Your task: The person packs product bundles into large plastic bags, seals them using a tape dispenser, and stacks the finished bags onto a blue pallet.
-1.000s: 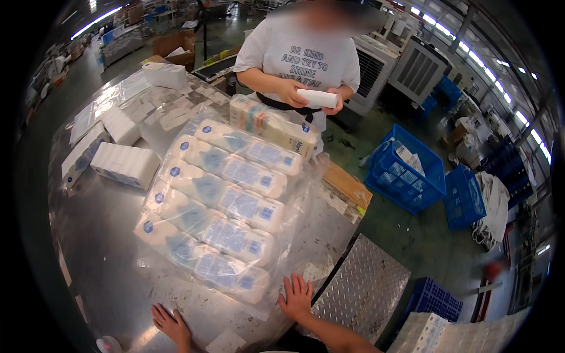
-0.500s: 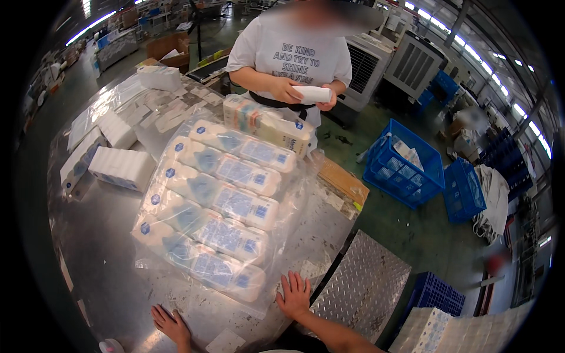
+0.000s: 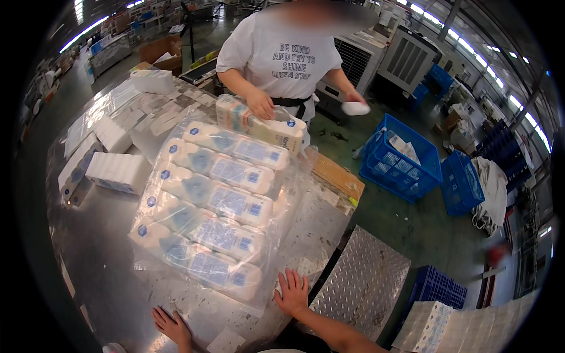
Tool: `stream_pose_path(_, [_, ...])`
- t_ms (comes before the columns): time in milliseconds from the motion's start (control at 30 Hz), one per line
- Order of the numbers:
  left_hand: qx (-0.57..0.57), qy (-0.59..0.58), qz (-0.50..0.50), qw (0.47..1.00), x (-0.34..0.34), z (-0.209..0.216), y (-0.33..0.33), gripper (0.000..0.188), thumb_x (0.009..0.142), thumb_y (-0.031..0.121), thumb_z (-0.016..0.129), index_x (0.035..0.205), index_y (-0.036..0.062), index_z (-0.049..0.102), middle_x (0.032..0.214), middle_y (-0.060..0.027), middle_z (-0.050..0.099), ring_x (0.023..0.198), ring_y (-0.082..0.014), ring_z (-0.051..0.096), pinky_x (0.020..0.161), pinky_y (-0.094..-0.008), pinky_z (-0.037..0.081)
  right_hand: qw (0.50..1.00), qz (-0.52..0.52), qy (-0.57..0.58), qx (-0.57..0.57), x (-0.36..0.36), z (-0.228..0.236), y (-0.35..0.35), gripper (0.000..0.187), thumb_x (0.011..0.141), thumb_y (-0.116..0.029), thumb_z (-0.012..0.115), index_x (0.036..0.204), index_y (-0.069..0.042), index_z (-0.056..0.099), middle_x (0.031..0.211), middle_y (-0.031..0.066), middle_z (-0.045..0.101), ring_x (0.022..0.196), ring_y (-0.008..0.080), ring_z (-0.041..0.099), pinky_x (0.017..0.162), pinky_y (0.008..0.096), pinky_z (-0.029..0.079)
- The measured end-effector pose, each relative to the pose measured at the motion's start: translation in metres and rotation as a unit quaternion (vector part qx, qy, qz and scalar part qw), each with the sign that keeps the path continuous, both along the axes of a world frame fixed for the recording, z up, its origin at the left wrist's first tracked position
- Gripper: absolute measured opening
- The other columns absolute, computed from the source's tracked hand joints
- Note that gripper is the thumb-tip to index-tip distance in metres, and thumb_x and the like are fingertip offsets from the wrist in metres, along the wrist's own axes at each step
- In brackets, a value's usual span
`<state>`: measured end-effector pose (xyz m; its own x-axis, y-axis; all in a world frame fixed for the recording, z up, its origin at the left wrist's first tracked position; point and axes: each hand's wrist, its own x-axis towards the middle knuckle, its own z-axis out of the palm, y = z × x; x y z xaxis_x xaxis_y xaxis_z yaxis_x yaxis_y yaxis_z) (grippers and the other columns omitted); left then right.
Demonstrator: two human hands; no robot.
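The metal desk fills the near and left part of the view, scuffed and shiny. Across its far edge stands a co-worker in a white printed shirt. On the middle of the desk, ahead of both hands, lies a bagged bundle of five white-and-blue packs, laid flat side by side in a clear bag. Each pack's long axis runs from far left to near right, slantwise across the desk; the blue emblem ends point left and the barcode ends point right. The bundle's outline is nearly square, its row of packs stepping from the far edge toward the person. Right of the desk is a patterned metal plate, and beyond it a blue crate on the floor. Unbagged white packs lie on the left. Behind the bundle, a wrapped pack lies with its long axis from left to right, under one hand of the co-worker, whose other hand grips a small white object. The right hand rests palm down, spread and holding nothing, just beside the bundle's near right corner. The left hand lies on the bare desk, relaxed and likewise unburdened, fingers pointing forward and left
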<state>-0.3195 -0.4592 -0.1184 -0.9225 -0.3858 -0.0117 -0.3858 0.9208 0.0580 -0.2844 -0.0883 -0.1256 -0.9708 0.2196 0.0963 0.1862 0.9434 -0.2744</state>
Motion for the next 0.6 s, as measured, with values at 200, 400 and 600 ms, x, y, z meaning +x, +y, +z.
stream_pose_path(200, [-0.001, 0.008, -0.006, 1.0, -0.0007, 0.0011, 0.0015, 0.061, 0.092, 0.035, 0.04, 0.141, 0.0003, 0.028, 0.148, -0.0202, 0.023, 0.137, -0.0324, 0.02, 0.11, -0.047, 0.012, 1.0, -0.001, 0.004, -0.006, 0.001, -0.0014, 0.0004, 0.057, 0.082, -0.036, 0.053, 0.132, -0.009, 0.044, 0.14, 0.0146, 0.035, 0.131, 0.0313, 0.029, 0.105, 0.0558, 0.017])
stream_pose_path(400, [-0.008, 0.002, 0.005, 1.0, 0.0009, 0.0007, 0.0018, 0.061, 0.092, 0.035, 0.041, 0.141, 0.0002, 0.029, 0.148, -0.0202, 0.023, 0.137, -0.0323, 0.021, 0.109, -0.047, 0.013, 1.0, 0.0, -0.004, -0.001, 0.0005, 0.0003, 0.0001, 0.058, 0.083, -0.036, 0.052, 0.133, -0.009, 0.043, 0.141, 0.0131, 0.035, 0.132, 0.0295, 0.027, 0.106, 0.0551, 0.016])
stream_pose_path(600, [0.002, 0.016, -0.002, 1.0, 0.0028, -0.0036, -0.001, 0.06, 0.092, 0.035, 0.042, 0.14, 0.0, 0.03, 0.147, -0.0198, 0.024, 0.137, -0.0316, 0.022, 0.109, -0.0467, 0.013, 1.0, 0.003, 0.009, 0.01, 0.0013, -0.0032, -0.0008, 0.057, 0.082, -0.035, 0.052, 0.132, -0.008, 0.043, 0.14, 0.0146, 0.035, 0.131, 0.0315, 0.028, 0.105, 0.0552, 0.017])
